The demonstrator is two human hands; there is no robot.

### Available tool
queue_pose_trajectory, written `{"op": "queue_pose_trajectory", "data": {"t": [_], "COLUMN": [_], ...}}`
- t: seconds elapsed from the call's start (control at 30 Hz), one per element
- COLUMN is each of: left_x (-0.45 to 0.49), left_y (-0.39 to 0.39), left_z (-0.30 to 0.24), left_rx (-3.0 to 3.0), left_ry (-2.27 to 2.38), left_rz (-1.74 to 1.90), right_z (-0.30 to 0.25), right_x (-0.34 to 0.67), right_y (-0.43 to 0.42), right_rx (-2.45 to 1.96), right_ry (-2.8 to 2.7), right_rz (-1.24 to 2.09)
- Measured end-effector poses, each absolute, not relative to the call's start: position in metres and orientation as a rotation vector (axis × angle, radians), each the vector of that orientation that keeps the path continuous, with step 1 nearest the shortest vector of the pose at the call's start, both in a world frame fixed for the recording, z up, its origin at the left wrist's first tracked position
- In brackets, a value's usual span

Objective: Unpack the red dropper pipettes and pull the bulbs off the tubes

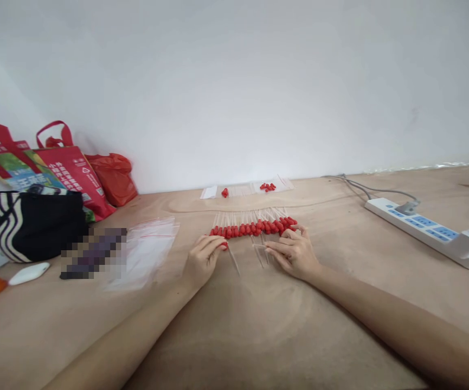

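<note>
A long row of glass droppers with red rubber bulbs [254, 227] lies on the wooden table, tubes pointing toward the wall. On its near left side, my left hand [204, 257] is closed on the red bulb of one dropper [233, 259], whose clear tube slants down to the right. My right hand [295, 252] pinches a thin clear tube [259, 246] near the row's right end; whether a bulb is on it is hidden by the fingers. Beneath that tube, a few loose clear tubes [258, 256] lie on the table between my hands.
Behind the row lie clear bags [242, 189] with red bulbs and tubes. At left are flat zip bags [148, 246], a blurred dark object [96, 254], a white case [29, 273], a black bag [47, 225] and red shopping bags [71, 168]. A white power strip [425, 230] lies right.
</note>
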State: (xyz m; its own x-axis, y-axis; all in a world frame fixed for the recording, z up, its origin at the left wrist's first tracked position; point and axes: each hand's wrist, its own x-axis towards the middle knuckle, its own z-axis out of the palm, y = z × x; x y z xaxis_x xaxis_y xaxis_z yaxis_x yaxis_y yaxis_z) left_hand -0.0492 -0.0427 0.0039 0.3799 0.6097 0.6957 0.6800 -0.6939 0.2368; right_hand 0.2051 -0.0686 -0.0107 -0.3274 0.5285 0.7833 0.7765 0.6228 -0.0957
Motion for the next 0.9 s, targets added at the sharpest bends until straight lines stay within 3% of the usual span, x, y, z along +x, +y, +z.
{"op": "queue_pose_trajectory", "data": {"t": [0.37,0.9], "left_x": [-0.081,-0.079], "left_y": [-0.008,-0.009], "left_z": [0.003,0.003], "left_rx": [-2.185,-2.296], "left_ry": [-1.779,-1.77], "left_rz": [-1.318,-1.158], "right_z": [-0.018,-0.008], "right_x": [0.188,0.19], "right_y": [-0.058,-0.065], "right_rx": [-1.203,-1.172], "right_ry": [-1.896,-2.211], "right_rz": [-0.358,-0.26]}}
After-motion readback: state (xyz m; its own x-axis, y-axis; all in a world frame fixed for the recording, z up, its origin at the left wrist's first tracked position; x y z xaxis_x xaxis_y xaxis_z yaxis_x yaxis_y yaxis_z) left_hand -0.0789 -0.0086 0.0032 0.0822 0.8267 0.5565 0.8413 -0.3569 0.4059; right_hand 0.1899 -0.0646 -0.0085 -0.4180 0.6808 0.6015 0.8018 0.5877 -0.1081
